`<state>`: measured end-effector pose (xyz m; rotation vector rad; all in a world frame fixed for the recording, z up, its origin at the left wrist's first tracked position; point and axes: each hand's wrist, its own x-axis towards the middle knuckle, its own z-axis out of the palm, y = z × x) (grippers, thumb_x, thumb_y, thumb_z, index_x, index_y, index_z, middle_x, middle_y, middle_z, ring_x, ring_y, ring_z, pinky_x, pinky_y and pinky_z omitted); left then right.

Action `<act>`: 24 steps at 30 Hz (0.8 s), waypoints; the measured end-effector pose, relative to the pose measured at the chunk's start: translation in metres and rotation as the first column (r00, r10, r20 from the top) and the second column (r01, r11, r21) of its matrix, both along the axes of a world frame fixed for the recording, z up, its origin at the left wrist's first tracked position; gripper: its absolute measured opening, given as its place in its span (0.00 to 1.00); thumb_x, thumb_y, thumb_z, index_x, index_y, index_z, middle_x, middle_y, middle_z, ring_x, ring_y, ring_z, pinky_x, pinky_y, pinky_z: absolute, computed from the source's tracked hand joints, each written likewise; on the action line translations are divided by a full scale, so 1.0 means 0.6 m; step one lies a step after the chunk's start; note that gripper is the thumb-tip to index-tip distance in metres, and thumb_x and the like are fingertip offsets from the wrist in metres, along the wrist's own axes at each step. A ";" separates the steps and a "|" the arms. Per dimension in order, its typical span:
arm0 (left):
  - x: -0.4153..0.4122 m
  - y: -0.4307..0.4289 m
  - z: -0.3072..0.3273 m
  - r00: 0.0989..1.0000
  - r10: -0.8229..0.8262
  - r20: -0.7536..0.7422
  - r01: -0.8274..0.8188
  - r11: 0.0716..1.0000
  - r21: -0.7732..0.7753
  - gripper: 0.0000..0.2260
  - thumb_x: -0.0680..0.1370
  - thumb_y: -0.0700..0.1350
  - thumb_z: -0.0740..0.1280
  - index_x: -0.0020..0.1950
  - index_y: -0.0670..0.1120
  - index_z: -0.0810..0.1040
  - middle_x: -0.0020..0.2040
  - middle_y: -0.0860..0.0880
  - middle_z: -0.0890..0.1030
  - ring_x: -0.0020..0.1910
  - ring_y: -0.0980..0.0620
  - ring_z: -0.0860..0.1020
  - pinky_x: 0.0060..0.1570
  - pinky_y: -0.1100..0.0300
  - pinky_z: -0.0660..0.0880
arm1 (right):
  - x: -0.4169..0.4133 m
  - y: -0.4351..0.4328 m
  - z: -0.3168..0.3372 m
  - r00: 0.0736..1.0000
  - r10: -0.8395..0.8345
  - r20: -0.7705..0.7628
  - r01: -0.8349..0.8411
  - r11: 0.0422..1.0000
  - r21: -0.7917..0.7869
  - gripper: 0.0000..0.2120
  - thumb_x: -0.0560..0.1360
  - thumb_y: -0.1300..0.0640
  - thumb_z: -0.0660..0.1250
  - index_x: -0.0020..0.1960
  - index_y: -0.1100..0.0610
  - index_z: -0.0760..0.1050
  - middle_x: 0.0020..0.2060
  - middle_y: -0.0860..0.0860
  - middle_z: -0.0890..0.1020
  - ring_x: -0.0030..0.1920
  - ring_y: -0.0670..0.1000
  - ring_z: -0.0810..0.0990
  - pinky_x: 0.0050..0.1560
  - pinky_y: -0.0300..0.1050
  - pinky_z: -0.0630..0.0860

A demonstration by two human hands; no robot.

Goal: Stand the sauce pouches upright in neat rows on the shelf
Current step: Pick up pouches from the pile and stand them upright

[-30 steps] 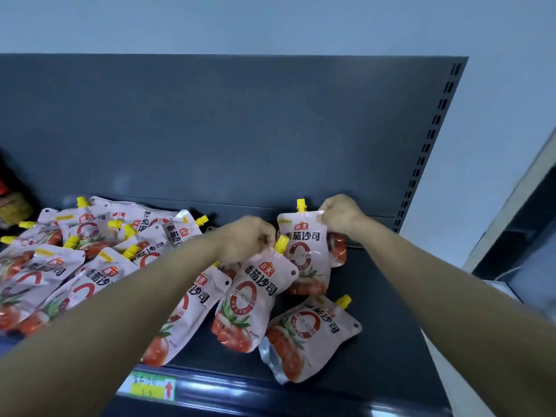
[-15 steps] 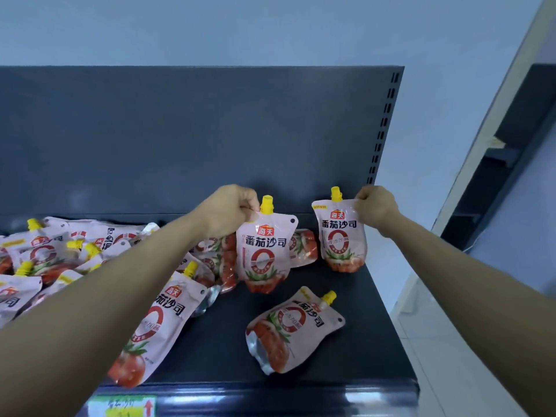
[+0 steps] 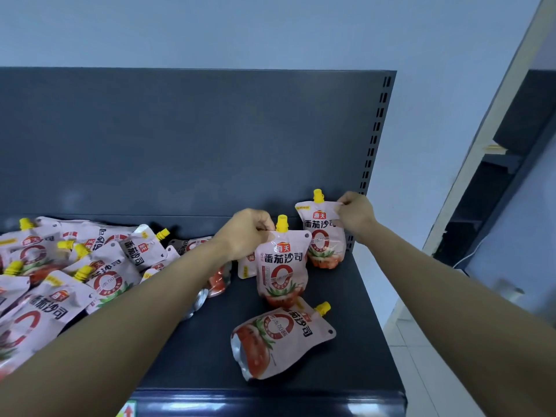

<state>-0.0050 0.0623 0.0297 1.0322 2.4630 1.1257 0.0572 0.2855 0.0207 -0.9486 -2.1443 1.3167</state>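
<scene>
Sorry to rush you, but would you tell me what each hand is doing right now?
Left hand: closed, pinching the top of the upright middle sauce pouch.
Right hand: closed, pinching the top corner of the upright back-right sauce pouch.

The sauce pouch (image 3: 282, 266) I pinch is pale pink with a yellow cap (image 3: 282, 223), a red ring, dark lettering and a red tomato with green leaves. My shelf (image 3: 355, 311) is dark grey; the wall (image 3: 270, 31) pale blue.

Both bare forearms are reaching forward, side by side. The left hand (image 3: 246, 233) is pinching with curled fingers; the right hand (image 3: 356, 213), farther forward, is pinching likewise, knuckles up.
</scene>
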 end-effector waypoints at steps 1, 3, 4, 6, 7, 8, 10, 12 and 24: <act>0.000 -0.003 0.000 1.000 0.003 0.003 -0.003 1.000 -0.007 0.14 0.74 0.34 0.66 0.33 0.50 0.73 0.36 0.50 0.80 0.37 0.53 0.76 0.42 0.60 0.72 | -0.006 -0.002 0.001 1.000 0.011 -0.013 -0.011 1.000 -0.019 0.16 0.74 0.71 0.61 0.33 0.54 0.69 0.35 0.50 0.74 0.53 0.62 0.80 0.53 0.59 0.80; 0.002 -0.007 -0.001 1.000 0.001 0.008 0.000 1.000 -0.026 0.14 0.73 0.33 0.66 0.33 0.50 0.74 0.36 0.50 0.80 0.37 0.54 0.76 0.43 0.59 0.73 | -0.018 -0.006 -0.003 0.999 0.016 -0.039 -0.019 0.997 -0.078 0.16 0.75 0.71 0.60 0.33 0.55 0.69 0.36 0.51 0.74 0.48 0.58 0.79 0.49 0.55 0.82; 0.004 -0.008 -0.001 1.000 -0.002 0.010 0.002 0.999 -0.038 0.15 0.72 0.32 0.67 0.32 0.51 0.75 0.35 0.52 0.80 0.36 0.55 0.76 0.42 0.60 0.73 | -0.024 -0.010 -0.005 0.999 0.018 -0.049 -0.023 0.994 -0.105 0.16 0.75 0.71 0.59 0.33 0.55 0.69 0.36 0.53 0.75 0.46 0.57 0.78 0.45 0.53 0.83; 0.006 -0.008 -0.001 1.000 0.004 0.011 -0.003 0.998 -0.065 0.16 0.72 0.32 0.67 0.31 0.52 0.75 0.32 0.55 0.78 0.34 0.57 0.75 0.39 0.63 0.71 | -0.035 -0.015 -0.016 0.997 0.032 -0.065 -0.041 0.989 -0.145 0.15 0.74 0.70 0.59 0.33 0.56 0.70 0.36 0.53 0.76 0.45 0.57 0.79 0.48 0.57 0.82; 0.008 -0.009 0.000 1.000 0.014 0.004 -0.013 0.996 -0.087 0.17 0.72 0.33 0.67 0.29 0.52 0.75 0.30 0.55 0.77 0.32 0.58 0.74 0.35 0.65 0.70 | -0.039 -0.017 -0.019 0.997 0.043 -0.068 -0.053 0.987 -0.154 0.14 0.74 0.70 0.59 0.33 0.56 0.70 0.36 0.53 0.76 0.47 0.59 0.80 0.51 0.60 0.81; 0.009 -0.008 0.001 1.000 0.027 -0.003 -0.027 0.993 -0.113 0.17 0.73 0.34 0.67 0.27 0.51 0.74 0.28 0.56 0.76 0.30 0.58 0.74 0.32 0.66 0.69 | -0.043 -0.016 -0.021 0.997 0.056 -0.061 -0.065 0.987 -0.148 0.14 0.74 0.69 0.60 0.33 0.55 0.71 0.36 0.52 0.76 0.50 0.60 0.81 0.52 0.61 0.81; 0.010 -0.007 0.004 0.998 0.058 -0.012 -0.059 0.988 -0.141 0.19 0.72 0.36 0.69 0.23 0.50 0.72 0.23 0.57 0.73 0.26 0.59 0.71 0.30 0.66 0.67 | -0.047 -0.009 -0.018 0.996 0.069 -0.049 -0.073 0.993 -0.091 0.15 0.75 0.68 0.59 0.32 0.54 0.71 0.37 0.53 0.77 0.51 0.60 0.81 0.49 0.57 0.82; 0.011 -0.004 0.005 0.996 0.088 -0.007 -0.088 0.985 -0.146 0.22 0.72 0.36 0.70 0.20 0.49 0.70 0.18 0.57 0.71 0.24 0.59 0.69 0.28 0.66 0.66 | -0.047 0.003 -0.009 0.998 0.063 -0.023 -0.063 0.998 -0.013 0.16 0.75 0.69 0.59 0.32 0.54 0.70 0.37 0.53 0.77 0.51 0.60 0.81 0.49 0.55 0.82; 0.012 0.031 0.012 0.996 0.085 -0.033 -0.090 0.978 -0.190 0.17 0.72 0.37 0.70 0.25 0.45 0.71 0.25 0.50 0.70 0.27 0.53 0.67 0.32 0.63 0.67 | 0.000 0.031 0.013 0.922 0.240 0.304 -0.273 0.960 0.068 0.15 0.72 0.60 0.72 0.57 0.64 0.78 0.48 0.57 0.82 0.49 0.56 0.81 0.56 0.51 0.79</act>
